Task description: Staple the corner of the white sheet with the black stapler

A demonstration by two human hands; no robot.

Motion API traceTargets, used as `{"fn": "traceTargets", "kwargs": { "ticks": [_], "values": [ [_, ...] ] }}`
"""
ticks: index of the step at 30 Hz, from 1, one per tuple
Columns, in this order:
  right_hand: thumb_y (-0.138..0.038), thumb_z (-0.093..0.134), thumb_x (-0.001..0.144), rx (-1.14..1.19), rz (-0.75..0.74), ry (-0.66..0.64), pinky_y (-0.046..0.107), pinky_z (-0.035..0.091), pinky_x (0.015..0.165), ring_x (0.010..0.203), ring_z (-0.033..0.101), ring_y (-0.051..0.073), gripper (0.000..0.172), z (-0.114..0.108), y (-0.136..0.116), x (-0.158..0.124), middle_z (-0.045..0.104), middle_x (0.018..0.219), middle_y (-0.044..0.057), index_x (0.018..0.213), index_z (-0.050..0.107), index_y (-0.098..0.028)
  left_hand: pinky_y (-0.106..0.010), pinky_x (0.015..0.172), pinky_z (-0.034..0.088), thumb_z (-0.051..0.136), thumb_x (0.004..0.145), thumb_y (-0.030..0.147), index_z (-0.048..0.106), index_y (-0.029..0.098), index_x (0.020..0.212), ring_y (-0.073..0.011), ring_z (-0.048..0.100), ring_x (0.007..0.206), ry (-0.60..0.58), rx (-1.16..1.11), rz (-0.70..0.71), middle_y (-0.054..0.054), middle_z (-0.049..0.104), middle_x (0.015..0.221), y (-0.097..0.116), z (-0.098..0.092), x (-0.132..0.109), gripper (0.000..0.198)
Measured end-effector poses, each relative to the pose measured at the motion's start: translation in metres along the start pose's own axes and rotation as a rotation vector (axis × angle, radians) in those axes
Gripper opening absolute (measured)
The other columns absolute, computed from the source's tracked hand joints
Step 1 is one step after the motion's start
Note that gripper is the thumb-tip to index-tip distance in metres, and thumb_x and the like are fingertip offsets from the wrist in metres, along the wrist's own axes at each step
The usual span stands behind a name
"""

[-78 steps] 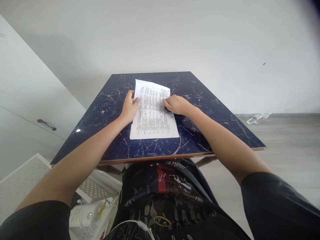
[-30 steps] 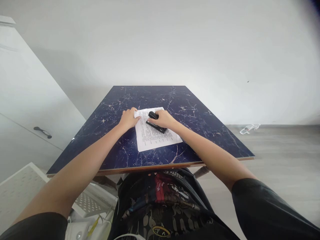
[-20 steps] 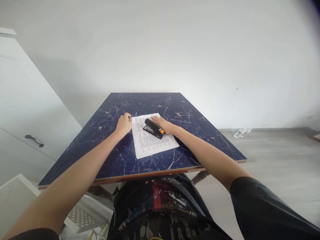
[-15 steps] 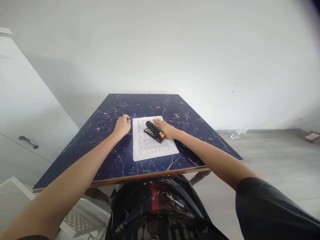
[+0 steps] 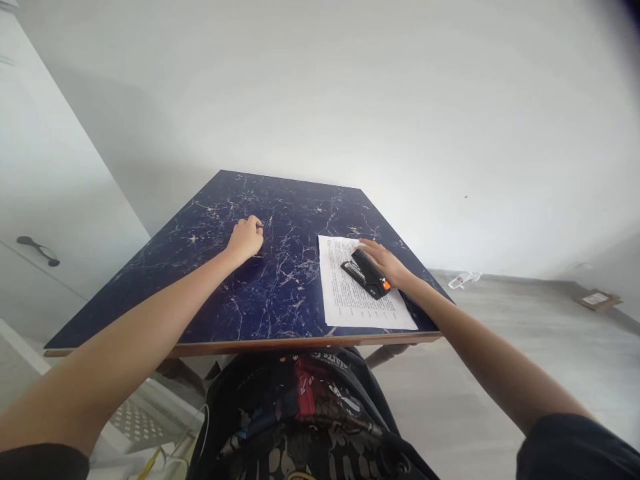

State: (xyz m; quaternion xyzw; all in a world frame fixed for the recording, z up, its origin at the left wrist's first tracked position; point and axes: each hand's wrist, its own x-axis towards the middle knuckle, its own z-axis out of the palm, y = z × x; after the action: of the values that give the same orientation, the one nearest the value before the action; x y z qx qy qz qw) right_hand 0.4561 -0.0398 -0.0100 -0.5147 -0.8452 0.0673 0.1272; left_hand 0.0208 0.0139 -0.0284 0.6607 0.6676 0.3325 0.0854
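Note:
A black stapler [image 5: 367,274] with an orange patch on its end lies slantwise on a sheet or stack of printed paper [image 5: 345,308], near the table's front right. My right hand [image 5: 387,263] rests flat on the paper along the stapler's far right side, fingers stretched out. Part of that hand is hidden behind the stapler, so I cannot tell whether the thumb touches it. My left hand [image 5: 247,238] is closed with curled fingers over the table, left of the paper and apart from it. A small dark bit shows at its fingertips, too small to name.
The dark blue marbled table [image 5: 280,280] has a wooden front edge close to my body. A white cabinet [image 5: 45,180] stands at the left, a white wall behind. On the floor at the right lie a clear plastic item [image 5: 465,279] and a brown cardboard piece [image 5: 597,299].
My right hand has slid to the right, and the paper and stapler have moved along with it. The left hand stays closed in about the same place. The view has tilted slightly.

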Motion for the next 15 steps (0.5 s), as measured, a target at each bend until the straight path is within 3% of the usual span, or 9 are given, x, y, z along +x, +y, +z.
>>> {"fn": "traceTargets", "kwargs": {
  "ticks": [3,6,9,12,15],
  "values": [
    [-0.068,0.023,0.107,0.053,0.027,0.042,0.055,0.021,0.133,0.163,0.026,0.034,0.074,0.008,-0.001,0.032,0.029,0.176,0.01,0.161,0.048,-0.024,-0.051,0.111,0.047,0.052,0.094,0.017,0.063,0.021,0.11,-0.0336,0.061,0.118,-0.01,-0.018,-0.011,-0.016,0.062,0.111,0.0,-0.004,0.001,0.02],
    [-0.077,0.026,0.103,0.009,0.081,-0.068,0.059,0.013,0.132,0.165,0.01,0.037,0.09,0.019,0.003,0.061,0.015,0.178,0.017,0.17,0.029,-0.017,-0.047,0.109,0.048,0.051,0.093,0.014,0.064,0.021,0.104,-0.0311,0.062,0.116,-0.016,-0.054,0.004,-0.014,0.063,0.106,0.0,-0.013,0.004,0.019],
    [-0.081,0.025,0.1,-0.052,0.111,-0.119,0.059,0.008,0.132,0.165,0.007,0.039,0.099,0.03,0.003,0.082,0.011,0.178,0.022,0.171,0.023,-0.012,-0.044,0.108,0.048,0.049,0.091,0.009,0.065,0.022,0.097,-0.0283,0.062,0.11,0.007,-0.101,0.046,-0.01,0.062,0.099,-0.001,-0.027,0.012,0.022],
    [-0.083,0.023,0.1,-0.102,0.141,-0.139,0.058,0.008,0.132,0.165,0.006,0.039,0.1,0.041,-0.007,0.101,0.009,0.178,0.023,0.171,0.024,-0.012,-0.044,0.107,0.049,0.048,0.089,0.006,0.065,0.022,0.097,-0.0261,0.062,0.102,0.121,-0.162,0.022,-0.009,0.059,0.101,-0.015,-0.046,0.026,0.025],
    [-0.082,0.022,0.101,-0.117,0.119,-0.163,0.059,0.008,0.131,0.165,0.006,0.04,0.097,0.051,-0.037,0.126,0.007,0.178,0.023,0.172,0.023,-0.015,-0.044,0.107,0.048,0.05,0.085,0.003,0.064,0.021,0.094,-0.0238,0.061,0.097,0.289,-0.221,-0.054,-0.009,0.055,0.108,-0.046,-0.067,0.04,0.025]
  ]
}}
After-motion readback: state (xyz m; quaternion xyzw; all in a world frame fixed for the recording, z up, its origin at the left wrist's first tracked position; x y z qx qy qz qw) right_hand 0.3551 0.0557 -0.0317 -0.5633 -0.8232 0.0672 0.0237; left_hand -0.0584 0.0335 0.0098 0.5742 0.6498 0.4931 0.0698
